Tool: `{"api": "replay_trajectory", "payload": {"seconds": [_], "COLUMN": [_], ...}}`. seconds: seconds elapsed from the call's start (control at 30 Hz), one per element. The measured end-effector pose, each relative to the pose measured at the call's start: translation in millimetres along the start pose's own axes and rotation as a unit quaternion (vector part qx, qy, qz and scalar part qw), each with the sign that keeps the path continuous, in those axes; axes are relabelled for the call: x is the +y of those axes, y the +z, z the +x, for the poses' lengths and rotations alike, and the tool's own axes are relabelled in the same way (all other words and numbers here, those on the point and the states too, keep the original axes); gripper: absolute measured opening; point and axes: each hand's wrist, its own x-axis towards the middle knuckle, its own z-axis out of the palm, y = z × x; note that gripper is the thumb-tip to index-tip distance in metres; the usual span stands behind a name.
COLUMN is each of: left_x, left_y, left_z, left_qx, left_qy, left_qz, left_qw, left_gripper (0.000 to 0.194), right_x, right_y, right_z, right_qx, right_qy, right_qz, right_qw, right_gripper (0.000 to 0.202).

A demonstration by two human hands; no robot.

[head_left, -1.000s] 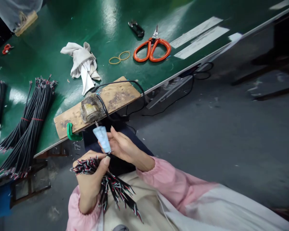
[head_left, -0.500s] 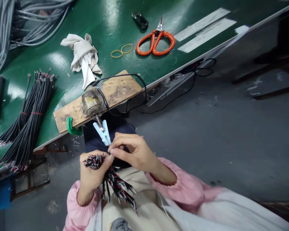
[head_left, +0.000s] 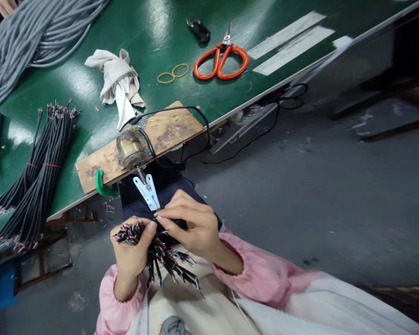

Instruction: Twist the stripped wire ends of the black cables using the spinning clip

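Note:
My left hand (head_left: 131,251) is wrapped round a bundle of thin black cables (head_left: 172,265), whose stripped ends show red and white wires. My right hand (head_left: 192,223) pinches thumb and forefinger together just below a light blue clothespin (head_left: 147,191); what lies between the fingertips is too small to make out. Its fingertips are close to my left thumb. The clothespin sits at the metal shaft of a small motor (head_left: 131,148), which is fixed to a wooden board (head_left: 174,123) at the table edge. A green clamp (head_left: 100,184) grips the board.
On the green table (head_left: 153,42) lie tied black cable bundles (head_left: 43,172), grey cables (head_left: 52,37), a white cloth (head_left: 115,77), yellow rubber bands (head_left: 172,74), orange-handled scissors (head_left: 221,60), a black tool (head_left: 199,30) and pale strips (head_left: 293,49). A black cord (head_left: 207,123) loops over the board.
My right hand has shifted slightly left, and its fingers have spread a little apart above the pinch. My left hand has moved slightly left with the cables. The view has shifted slightly.

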Motion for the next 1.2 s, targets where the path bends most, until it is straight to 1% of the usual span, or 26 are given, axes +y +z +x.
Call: {"api": "replay_trajectory", "payload": {"seconds": [0.03,0.1,0.2,0.3,0.37,0.43,0.47,0.5,0.57,0.67,0.73,0.8,0.93,1.0,1.1,1.2], "left_x": [-1.1,-2.0,-1.5,-1.7,-2.5,-2.9,-2.6,-1.9,0.6,4.7,6.2,6.4,5.0,4.1,2.5,1.1], "left_y": [-0.1,0.4,1.9,2.9,3.0,2.8,2.7,2.6,2.6,2.8,3.0,3.4,5.5,6.6,6.1,2.6], "left_z": [-0.9,-1.6,-0.7,0.6,1.1,1.3,1.5,1.7,2.1,2.9,3.3,3.6,3.3,2.7,1.8,1.5], "left_qx": [0.0,-0.001,0.011,0.039,0.047,0.045,0.044,0.043,0.041,0.032,0.022,0.017,0.025,0.033,0.044,0.045], "left_qy": [-0.001,-0.002,-0.004,-0.004,0.005,0.014,0.017,0.019,0.018,0.018,0.019,0.02,0.021,0.017,0.012,0.004], "left_qz": [0.001,0.001,0.004,0.003,-0.005,-0.013,-0.014,-0.013,-0.005,-0.002,-0.005,-0.007,-0.012,-0.014,-0.017,-0.031], "left_qw": [1.0,1.0,1.0,0.999,0.999,0.999,0.999,0.999,0.999,0.999,1.0,1.0,0.999,0.999,0.999,0.999], "left_gripper": [0.016,0.015,0.014,0.012,0.011,0.009,0.009,0.009,0.011,0.014,0.015,0.015,0.015,0.014,0.011,0.009], "right_x": [0.1,-0.1,-1.5,-4.3,-6.0,-6.5,-6.3,-5.8,-4.4,-2.7,-2.9,-5.0,-12.8,-15.0,-13.1,-7.7], "right_y": [-0.1,-2.7,-8.5,-9.6,-6.6,-2.7,-1.2,-0.2,-0.1,-2.8,-4.8,-6.2,-6.3,-5.4,-4.1,-3.5], "right_z": [-2.8,-7.5,-11.2,-11.7,-10.6,-8.3,-6.9,-5.3,-2.3,0.7,1.8,2.5,3.1,2.8,2.1,2.6], "right_qx": [0.013,0.016,-0.007,-0.017,0.009,0.045,0.051,0.041,-0.006,-0.06,-0.074,-0.08,-0.075,-0.073,-0.071,-0.053], "right_qy": [-0.035,-0.083,-0.111,-0.12,-0.074,0.011,0.057,0.1,0.171,0.233,0.245,0.237,0.187,0.172,0.173,0.19], "right_qz": [-0.025,-0.067,-0.103,-0.096,-0.065,-0.028,-0.005,0.021,0.082,0.149,0.162,0.151,0.06,0.026,0.032,0.063], "right_qw": [0.999,0.994,0.988,0.988,0.995,0.999,0.997,0.994,0.982,0.959,0.953,0.957,0.978,0.982,0.982,0.978], "right_gripper": [0.014,0.019,0.024,0.021,0.017,0.014,0.013,0.013,0.016,0.021,0.023,0.023,0.019,0.019,0.018,0.018]}}
